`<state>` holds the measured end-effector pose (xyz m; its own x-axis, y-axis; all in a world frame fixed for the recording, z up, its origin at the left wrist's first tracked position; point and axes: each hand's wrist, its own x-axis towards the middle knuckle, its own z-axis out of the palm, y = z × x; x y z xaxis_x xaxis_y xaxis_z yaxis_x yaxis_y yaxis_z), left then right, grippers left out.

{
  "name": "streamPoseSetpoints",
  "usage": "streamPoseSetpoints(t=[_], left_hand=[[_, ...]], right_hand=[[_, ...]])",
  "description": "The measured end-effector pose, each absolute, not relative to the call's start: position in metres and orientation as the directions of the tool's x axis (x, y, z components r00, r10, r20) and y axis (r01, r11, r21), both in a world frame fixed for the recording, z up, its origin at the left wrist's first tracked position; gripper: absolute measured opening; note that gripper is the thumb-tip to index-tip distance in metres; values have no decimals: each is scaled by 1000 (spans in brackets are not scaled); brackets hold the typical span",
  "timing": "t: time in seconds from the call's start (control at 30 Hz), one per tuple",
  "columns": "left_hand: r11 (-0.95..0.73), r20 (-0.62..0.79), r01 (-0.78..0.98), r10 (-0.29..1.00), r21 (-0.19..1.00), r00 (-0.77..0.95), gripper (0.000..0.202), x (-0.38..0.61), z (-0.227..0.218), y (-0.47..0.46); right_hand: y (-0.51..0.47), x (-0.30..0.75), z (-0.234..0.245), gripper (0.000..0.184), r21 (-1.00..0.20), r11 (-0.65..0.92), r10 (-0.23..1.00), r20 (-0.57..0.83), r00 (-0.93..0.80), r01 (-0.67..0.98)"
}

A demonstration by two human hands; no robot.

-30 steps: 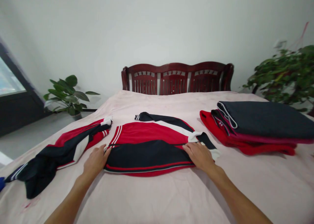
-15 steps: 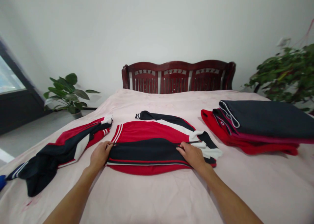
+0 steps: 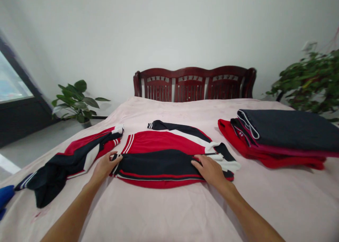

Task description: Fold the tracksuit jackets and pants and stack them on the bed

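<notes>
A red, navy and white track jacket (image 3: 161, 164) lies on the bed in front of me, its navy sleeve folded across the red body. At the left end, the fingers of my left hand (image 3: 106, 166) are closed on the striped cuff of that sleeve. My right hand (image 3: 210, 169) grips the sleeve's upper end, close to the white collar, thumb and forefinger at the cloth. The other sleeve stretches out beyond the body, on the far side. A second track jacket (image 3: 76, 160) in the same colours lies crumpled left of my left hand.
A stack of folded clothes (image 3: 288, 132), dark grey over magenta and red, sits on the right of the pink bedsheet (image 3: 159, 213). Blue cloth (image 3: 5, 196) shows at the left edge. Beyond are a wooden headboard (image 3: 194, 74) and potted plants (image 3: 76, 100) on either side.
My left hand has shifted slightly left to the sleeve's cuff, whose white stripes now show at its fingers. My right hand stays nearly in place. The view has turned slightly left.
</notes>
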<state>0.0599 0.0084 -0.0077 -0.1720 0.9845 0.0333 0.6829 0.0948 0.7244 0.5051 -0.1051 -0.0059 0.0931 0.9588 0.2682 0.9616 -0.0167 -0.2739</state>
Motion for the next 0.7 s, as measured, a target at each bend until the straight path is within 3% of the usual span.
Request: streamPoseSetpoints(t=[0.07, 0.17, 0.3, 0.47, 0.7], left_hand=[[130, -73, 476, 988, 870, -137, 55, 60, -2, 6], [164, -160, 287, 986, 944, -38, 53, 58, 4, -2], [76, -109, 419, 993, 905, 55, 56, 52, 1, -6], [10, -24, 596, 1000, 803, 15, 24, 55, -12, 8], [38, -33, 736, 999, 676, -21, 19, 60, -17, 22]], right_hand=[[-102, 501, -5, 32, -330, -57, 970, 204, 130, 942], [-99, 501, -10, 28, -407, -110, 975, 132, 178, 907], [-96, 507, -24, 26, -471, -68, 966, 189, 176, 880], [-96, 506, -29, 24, -372, -27, 968, 223, 118, 928], [-96, 502, -23, 24, -343, -108, 970, 171, 175, 933]])
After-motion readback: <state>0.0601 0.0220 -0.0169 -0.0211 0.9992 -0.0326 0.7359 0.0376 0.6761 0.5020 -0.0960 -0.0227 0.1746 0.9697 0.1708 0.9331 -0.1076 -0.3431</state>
